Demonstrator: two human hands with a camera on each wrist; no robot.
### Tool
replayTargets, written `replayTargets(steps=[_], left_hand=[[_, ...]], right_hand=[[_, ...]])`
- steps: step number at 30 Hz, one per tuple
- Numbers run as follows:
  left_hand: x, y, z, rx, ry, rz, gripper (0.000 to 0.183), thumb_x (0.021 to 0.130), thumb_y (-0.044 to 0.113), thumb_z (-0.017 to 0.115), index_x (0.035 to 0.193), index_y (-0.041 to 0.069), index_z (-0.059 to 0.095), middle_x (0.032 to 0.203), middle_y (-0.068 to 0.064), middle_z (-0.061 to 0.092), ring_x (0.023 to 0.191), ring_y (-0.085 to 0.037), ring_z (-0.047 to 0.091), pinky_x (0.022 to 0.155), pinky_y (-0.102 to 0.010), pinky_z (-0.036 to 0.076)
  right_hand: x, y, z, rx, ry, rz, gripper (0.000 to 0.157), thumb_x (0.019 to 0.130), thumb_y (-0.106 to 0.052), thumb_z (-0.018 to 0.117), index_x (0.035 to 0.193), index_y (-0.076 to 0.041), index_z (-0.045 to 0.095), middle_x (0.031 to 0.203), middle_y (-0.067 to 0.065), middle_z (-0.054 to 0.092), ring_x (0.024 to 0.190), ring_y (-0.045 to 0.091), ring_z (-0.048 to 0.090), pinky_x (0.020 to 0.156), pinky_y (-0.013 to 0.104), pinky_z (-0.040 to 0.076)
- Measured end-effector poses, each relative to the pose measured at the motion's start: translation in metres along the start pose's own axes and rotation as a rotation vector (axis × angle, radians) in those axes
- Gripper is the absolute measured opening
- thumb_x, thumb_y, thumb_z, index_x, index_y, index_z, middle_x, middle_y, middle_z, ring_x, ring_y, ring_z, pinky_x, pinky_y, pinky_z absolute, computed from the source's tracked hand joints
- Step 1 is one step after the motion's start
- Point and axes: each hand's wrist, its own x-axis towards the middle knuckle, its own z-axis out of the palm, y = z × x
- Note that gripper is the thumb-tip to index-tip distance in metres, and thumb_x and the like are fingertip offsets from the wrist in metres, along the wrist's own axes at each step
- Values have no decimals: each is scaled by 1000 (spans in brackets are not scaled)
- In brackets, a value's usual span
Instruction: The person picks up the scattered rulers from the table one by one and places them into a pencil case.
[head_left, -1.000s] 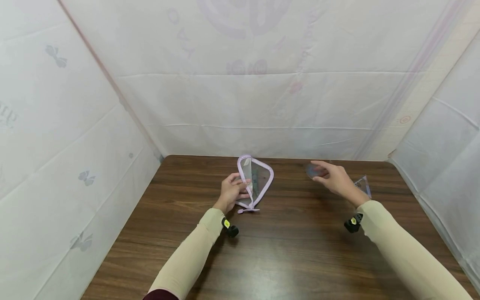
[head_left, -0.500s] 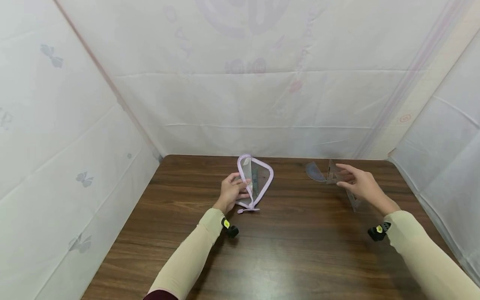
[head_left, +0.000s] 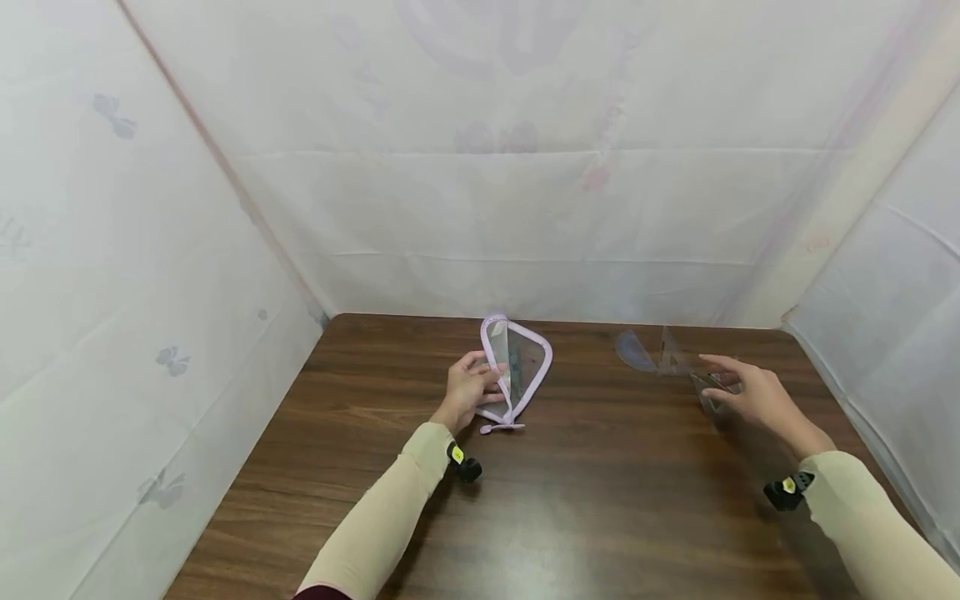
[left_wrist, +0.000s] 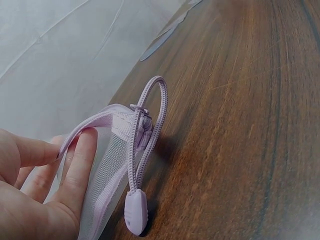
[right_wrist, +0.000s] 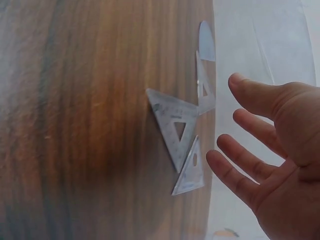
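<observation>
My left hand [head_left: 467, 390] pinches the lilac-trimmed edge of a mesh zip pouch [head_left: 531, 377] between thumb and fingers. Through the mesh shows a dark greenish strip, perhaps a ruler. In the left wrist view, a lilac cord pull [left_wrist: 136, 212] hangs from the zipper end. My right hand [head_left: 767, 407] hovers over the table's right side, fingers spread and slightly bent, holding nothing. Near it lie clear plastic set squares: a larger one [right_wrist: 165, 117] with a triangular cutout, a smaller one [right_wrist: 192, 176], and another [right_wrist: 204, 102]. Beyond them lies a bluish protractor [head_left: 634, 351].
The dark wood-grain table [head_left: 585, 500] meets a white sheet wall [head_left: 480, 225] at the back. More white sheeting stands to the left and right. The set squares and protractor lie close to the table's far edge.
My right hand has moved right and toward me, from the protractor past the set squares, uncovering them. My left hand keeps its grip on the pouch in nearly the same spot.
</observation>
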Motion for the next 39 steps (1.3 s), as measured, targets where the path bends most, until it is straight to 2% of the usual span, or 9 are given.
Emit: replayTargets(steps=[6,13,20,26,33,35,39], left_hand=[[-3,-3,-2,1,5,-1,42,94,-3,71,134,0,56,109,-15,73,67,-18,67,64,-38,66],[-1,-1,-1,-6,0,9,41,94,-2,71,133,0,57,104,-10,73,68,-18,67,65,-39,66],[0,-2,0,-4,0,7,41,94,-5,70,133,0,57,113,-17,73,69,-18,67,67,-41,66],[-2,0,2,2,-1,9,39,94,-7,67,132,0,57,117,-20,71,70,-20,67,66,-40,66],[-1,0,2,5,2,12,38,94,-9,66,130,-1,56,111,-15,73,71,-20,66,65,-39,66],[-1,0,2,6,2,12,37,94,-9,66,129,0,57,109,-13,74,71,-20,66,65,-39,66],[-1,0,2,4,-3,9,38,94,-8,67,131,-1,56,108,-13,74,71,-21,67,65,-39,66]], right_hand=[[-7,6,7,-22,-39,30,62,93,-21,78,145,-1,52,115,33,68,104,50,64,77,66,55],[-6,10,10,-31,-57,23,66,90,-24,81,144,0,52,121,34,65,107,51,63,80,69,53],[-6,13,8,-42,-119,39,68,89,-26,82,144,0,53,129,37,59,113,54,58,84,71,50],[-6,11,8,-57,-145,16,70,87,-25,84,143,3,52,131,38,58,114,57,57,86,71,51],[-5,12,8,-77,-181,-4,72,86,-22,84,144,6,51,132,39,57,115,59,55,88,72,50],[-5,11,8,-79,-190,0,72,86,-21,84,144,6,52,132,39,57,114,58,56,87,71,51],[-6,10,9,-75,-205,13,72,85,-22,85,143,5,52,127,38,60,95,47,65,78,63,55]])
